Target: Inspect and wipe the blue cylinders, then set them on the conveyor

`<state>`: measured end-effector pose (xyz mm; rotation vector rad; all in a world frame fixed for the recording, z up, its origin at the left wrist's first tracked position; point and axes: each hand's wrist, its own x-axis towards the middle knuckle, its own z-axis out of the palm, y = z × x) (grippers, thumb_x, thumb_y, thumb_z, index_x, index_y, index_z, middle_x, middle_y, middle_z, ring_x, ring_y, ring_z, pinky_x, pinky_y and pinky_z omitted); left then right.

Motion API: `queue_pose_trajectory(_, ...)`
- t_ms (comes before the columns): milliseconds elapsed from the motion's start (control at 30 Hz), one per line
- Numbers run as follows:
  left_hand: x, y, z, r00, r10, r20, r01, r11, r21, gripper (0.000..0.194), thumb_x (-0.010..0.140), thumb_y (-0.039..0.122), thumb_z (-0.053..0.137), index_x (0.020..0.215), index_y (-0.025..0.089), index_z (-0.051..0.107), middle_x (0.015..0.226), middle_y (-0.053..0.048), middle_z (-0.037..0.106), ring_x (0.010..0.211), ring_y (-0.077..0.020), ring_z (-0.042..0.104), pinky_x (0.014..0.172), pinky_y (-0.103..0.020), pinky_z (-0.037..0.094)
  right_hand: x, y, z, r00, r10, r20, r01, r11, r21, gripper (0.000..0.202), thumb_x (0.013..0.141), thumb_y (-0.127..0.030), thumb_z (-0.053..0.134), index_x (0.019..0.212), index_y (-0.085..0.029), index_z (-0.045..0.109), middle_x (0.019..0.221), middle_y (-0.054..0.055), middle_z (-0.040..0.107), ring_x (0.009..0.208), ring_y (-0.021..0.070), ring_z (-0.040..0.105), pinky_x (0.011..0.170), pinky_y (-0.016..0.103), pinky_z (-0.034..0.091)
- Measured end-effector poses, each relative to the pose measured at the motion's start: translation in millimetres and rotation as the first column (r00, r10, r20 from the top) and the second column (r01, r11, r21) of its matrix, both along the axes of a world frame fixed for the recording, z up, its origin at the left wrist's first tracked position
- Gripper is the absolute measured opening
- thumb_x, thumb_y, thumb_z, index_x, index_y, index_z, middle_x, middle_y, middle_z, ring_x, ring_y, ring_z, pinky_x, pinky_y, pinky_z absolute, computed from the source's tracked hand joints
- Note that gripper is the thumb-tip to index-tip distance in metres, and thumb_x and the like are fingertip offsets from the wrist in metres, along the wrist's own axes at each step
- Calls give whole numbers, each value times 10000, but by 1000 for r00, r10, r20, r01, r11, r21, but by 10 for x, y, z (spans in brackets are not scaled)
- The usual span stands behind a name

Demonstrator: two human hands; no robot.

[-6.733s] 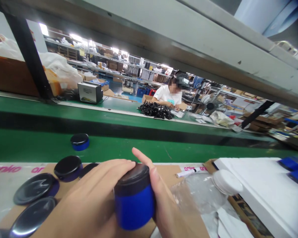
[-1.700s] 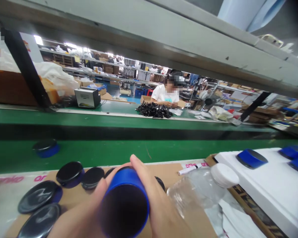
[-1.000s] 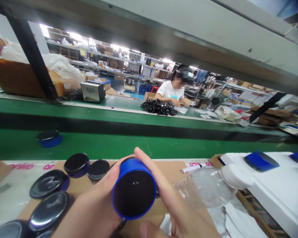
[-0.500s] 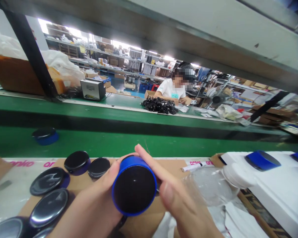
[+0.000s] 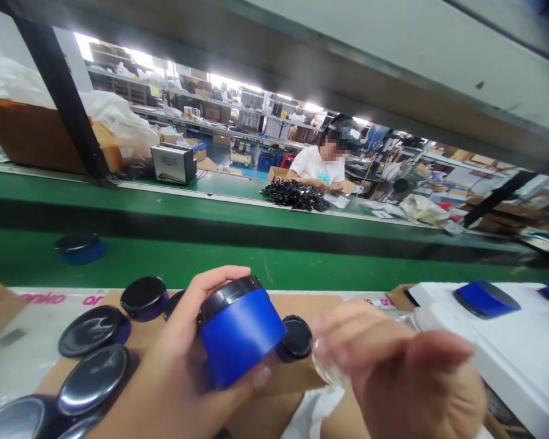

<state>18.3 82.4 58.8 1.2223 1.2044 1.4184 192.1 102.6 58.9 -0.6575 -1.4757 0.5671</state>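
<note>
In my left hand (image 5: 183,347) is a round blue jar (image 5: 242,332) with a black lid, tilted on its side. The thumb is under the jar and the fingers wrap over the lid. Apart from it, to the right, is my right hand (image 5: 407,360), blurred, with its thumb spread away from the fingers and no object visible in its grasp. Its fingertips are in front of a clear plastic bottle (image 5: 328,366), mostly hidden by the hand; whether they touch cannot be told. Another black-lidded jar (image 5: 296,336) sits between the hands.
Several black-lidded jars (image 5: 94,378) stand on cardboard at left. One jar (image 5: 80,248) is on the green belt (image 5: 178,253). Blue jars (image 5: 487,299) rest on white foam (image 5: 507,353) at right. Across the belt, a person (image 5: 318,163) sits behind a black heap (image 5: 295,195).
The jar has turned from its dark, blue-rimmed round end facing me to its blue side and black lid showing. My right hand has left it and moved right; my left hand keeps hold.
</note>
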Motion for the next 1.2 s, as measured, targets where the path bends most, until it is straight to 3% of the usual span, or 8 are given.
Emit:
queue_pose_trajectory(133,-65,47,-13,985,-18,-174,39,992,122,508,725,251,755,1130,528,623,1187,172,705,1042,-80,709,778,-45,545,-68,2,-24,997,-44,-69,29,978,-209,220,1070,-356,473,1000,-293,672,676,-50,592,564,77,579,542,170,499)
queue_pose_trajectory(200,-107,68,-27,953,-24,-302,88,976,200,523,757,250,728,1156,558,589,1176,182,688,1015,-60,702,798,-46,534,-117,-6,-50,999,17,50,0,946,-323,317,1046,-423,512,1362,-417,535,1135,-5,680,968,118,684,806,215,577)
queue_pose_trajectory(300,-148,58,-58,877,31,-479,96,966,238,538,789,313,694,1219,584,520,1211,180,658,1048,-76,680,893,-116,531,-171,-14,-92,926,322,198,-184,841,-508,710,919,-650,598,1545,-453,327,1608,0,364,1456,256,411,1118,364,476)
queue_pose_trajectory(467,-187,42,-166,878,126,-462,-37,980,197,515,792,247,622,1223,492,483,1282,176,630,1188,-72,625,983,-140,475,-227,4,-132,885,464,32,-332,678,-656,889,797,-644,756,1552,-427,338,1531,39,472,1408,336,478,1170,536,399)
queue_pose_trajectory(767,-276,98,-89,745,247,-619,73,893,445,391,856,264,577,1211,421,531,1196,94,608,1050,-104,649,904,-167,498,-137,-51,-148,869,481,117,-311,714,-627,794,945,-574,623,1583,-483,159,1658,-75,329,1558,250,247,1276,473,208)
queue_pose_trajectory(900,-260,30,-89,680,294,-672,98,871,481,484,832,234,532,1288,392,501,1252,76,546,1120,-82,618,965,-121,427,-189,-27,-95,893,446,-59,-366,643,-673,1022,751,-514,860,1580,-405,273,1655,3,340,1520,330,329,1234,521,299)
queue_pose_trajectory(1033,-248,46,-142,682,332,-651,49,868,494,480,861,261,561,1321,367,478,1267,36,524,1163,-137,575,1005,-193,448,-270,-13,-93,795,476,-376,-598,506,-622,834,835,-526,768,1548,-303,396,1548,62,517,1405,297,520,1152,462,445)
queue_pose_trajectory(1200,-210,84,-133,727,282,-626,84,869,488,448,864,146,565,1240,382,502,1221,74,575,1101,-106,611,991,-154,431,-321,-16,-224,766,439,-469,-642,534,-550,671,882,-624,646,1459,-300,540,1469,42,600,1385,303,543,1171,495,422)
